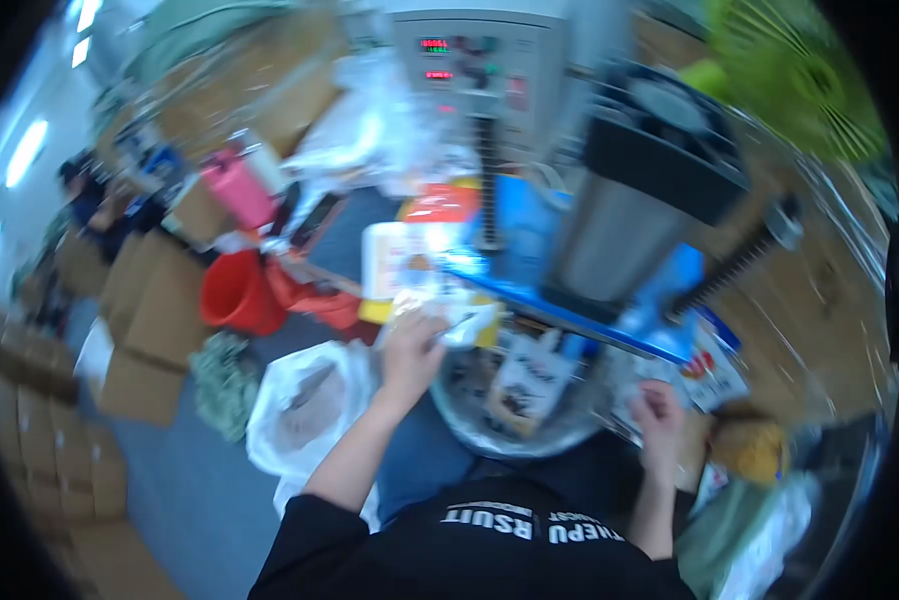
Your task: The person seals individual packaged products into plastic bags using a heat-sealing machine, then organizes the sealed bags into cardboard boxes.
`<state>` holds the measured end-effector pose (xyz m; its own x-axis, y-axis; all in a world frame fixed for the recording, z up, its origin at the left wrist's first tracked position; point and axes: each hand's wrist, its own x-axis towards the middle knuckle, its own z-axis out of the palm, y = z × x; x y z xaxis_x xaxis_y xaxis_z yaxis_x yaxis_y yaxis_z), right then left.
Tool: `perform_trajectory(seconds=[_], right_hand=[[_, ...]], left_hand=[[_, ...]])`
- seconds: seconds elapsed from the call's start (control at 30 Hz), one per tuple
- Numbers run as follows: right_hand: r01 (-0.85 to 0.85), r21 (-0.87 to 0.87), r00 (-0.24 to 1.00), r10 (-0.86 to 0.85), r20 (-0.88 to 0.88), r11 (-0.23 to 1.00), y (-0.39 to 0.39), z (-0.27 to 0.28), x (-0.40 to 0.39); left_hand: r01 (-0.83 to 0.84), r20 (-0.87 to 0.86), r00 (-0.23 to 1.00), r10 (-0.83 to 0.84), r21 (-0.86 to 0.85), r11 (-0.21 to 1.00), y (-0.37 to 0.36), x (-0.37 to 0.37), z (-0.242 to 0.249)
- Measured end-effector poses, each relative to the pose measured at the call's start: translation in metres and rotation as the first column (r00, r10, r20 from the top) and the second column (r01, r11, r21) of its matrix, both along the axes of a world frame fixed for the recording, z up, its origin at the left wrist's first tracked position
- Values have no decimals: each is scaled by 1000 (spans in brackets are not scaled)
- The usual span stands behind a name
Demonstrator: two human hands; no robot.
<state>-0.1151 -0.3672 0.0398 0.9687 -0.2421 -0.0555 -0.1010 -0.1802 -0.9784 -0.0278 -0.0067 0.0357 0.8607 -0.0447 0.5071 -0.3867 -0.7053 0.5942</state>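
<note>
While left hand (414, 352) and right hand (659, 412) grip is indeterminable, knocks could dislodge the packet (476, 325) at the bin's (474, 434) eleven o'clock.

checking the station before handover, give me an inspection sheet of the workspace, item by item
surface: blue platform beneath a metal cylinder
job's things: white-and-yellow packaging; printed packet in a basin
clutter: red bucket and open white bag to the left
hands: left hand at the packaging, right hand beside the basin; both grips unclear
cables: pale cable or tube near the control box
surroundings: control box with red digits lit, green fan, cardboard boxes
</note>
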Motion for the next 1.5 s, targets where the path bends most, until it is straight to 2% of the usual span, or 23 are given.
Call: perform_trajectory(seconds=[0.07,0.2,0.27,0.3,0.37,0.43,0.5,0.53,0.6,0.63,0.73,0.83,0.93,1.0,1.03,1.07,1.1,1.17,1.2,1.27,1.37,1.43,1.5], right_hand=[[-143,9,988,143,-53,990,16,16,-3],[-489,-467,784,606,136,737,29,66,28],[-535,-462,743,655,142,707,41,75,34],[-587,-456,687,710,156,669,45,77,37],[-563,-383,739,653,163,732,51,66,33],[-536,-306,786,597,159,787,56,49,27],[-412,43,910,413,-16,910,59,35,19],[-379,-95,925,377,-37,921,54,35,19],[-288,-101,958,287,-22,952,36,33,17],[-244,-252,963,265,51,937,23,33,16],[-135,-306,983,165,76,943,1,31,13],[-84,-601,984,160,75,795,-3,13,10],[-75,-636,985,157,74,768,0,-2,13],[-90,-622,984,167,66,778,0,0,18],[-95,-617,985,165,58,782,1,4,20],[-133,-609,985,173,6,782,4,15,21],[-137,-604,984,176,5,785,6,12,22],[-132,-693,967,247,68,709,7,7,22],[-125,-693,968,241,72,710,6,7,23],[-112,-620,982,181,48,776,6,5,22],[11,-483,986,71,152,876,-1,-15,21],[11,-381,1000,0,29,925,-1,-18,21],[23,-310,976,46,214,951,1,-9,24]], left_hand=[[89,-106,990,-93,-37,995,-28,-22,17],[323,-236,911,-338,-100,941,-60,-38,29],[406,-281,861,-423,-121,906,-65,-45,38],[384,-435,781,-449,-232,894,-70,-49,47],[232,-635,535,-557,-524,820,-64,-58,27],[-44,-648,348,-678,-733,678,-67,-66,15],[-149,-580,407,-705,-804,576,-74,-66,2],[-192,-560,438,-704,-823,535,-76,-60,-1],[-305,-548,497,-673,-836,456,-79,-38,-5],[-342,-552,520,-651,-834,434,-79,-26,-9],[-341,-529,568,-631,-849,405,-85,-4,-18],[-341,-528,573,-626,-849,404,-88,-1,-27],[-343,-529,585,-614,-848,404,-85,-2,-23],[-91,-653,540,-532,-673,734,-70,9,-6],[-18,-783,522,-337,-405,914,-59,15,13],[0,-613,778,-141,-225,974,-47,20,19],[-40,-339,940,25,-38,998,-33,24,23],[-103,52,994,93,249,963,-2,34,25],[-14,-20,1000,22,337,942,20,28,-17],[18,-24,1000,-4,594,804,14,-5,-14],[70,-55,997,-56,289,955,28,-5,-21],[19,-14,1000,-15,289,957,24,6,-12],[41,-64,998,-27,222,974,26,24,-11]])
